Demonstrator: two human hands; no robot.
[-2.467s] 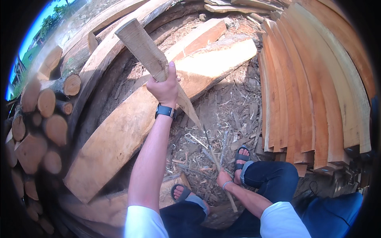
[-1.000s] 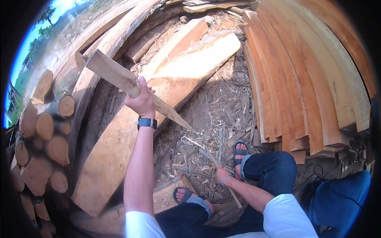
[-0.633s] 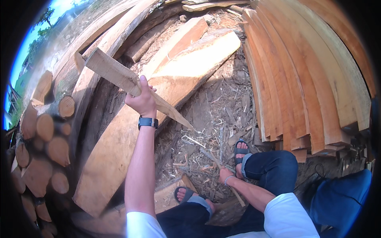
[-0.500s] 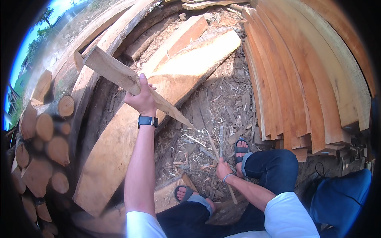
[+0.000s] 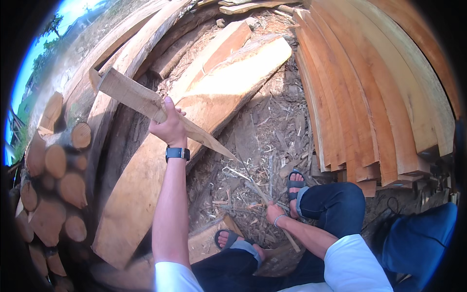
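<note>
My left hand (image 5: 169, 127), with a dark watch on its wrist, is closed around the middle of a pale wooden stake (image 5: 131, 97). The stake slants down to the right, from a broad squared end to a long sharp point. Low on the right, my right hand (image 5: 276, 214) grips a long, thin wooden-handled tool (image 5: 260, 192). Its narrow far part lies close to the stake's point; whether they touch I cannot tell. The tool is seen edge-on, so its exact kind does not show. Its handle end sticks out below my fist.
Thick sawn slabs (image 5: 131, 199) lie beneath my left arm. Curved planks (image 5: 360, 97) are stacked at the right, and cut logs (image 5: 73, 187) are piled at the left. Shavings (image 5: 233, 182) litter the ground near my sandalled feet. A blue object (image 5: 418, 238) stands at the lower right.
My left hand and the stake's broad end have shifted slightly left and down. My right hand has dipped a little, and the tool's handle end has swung right. Both grips stay closed.
</note>
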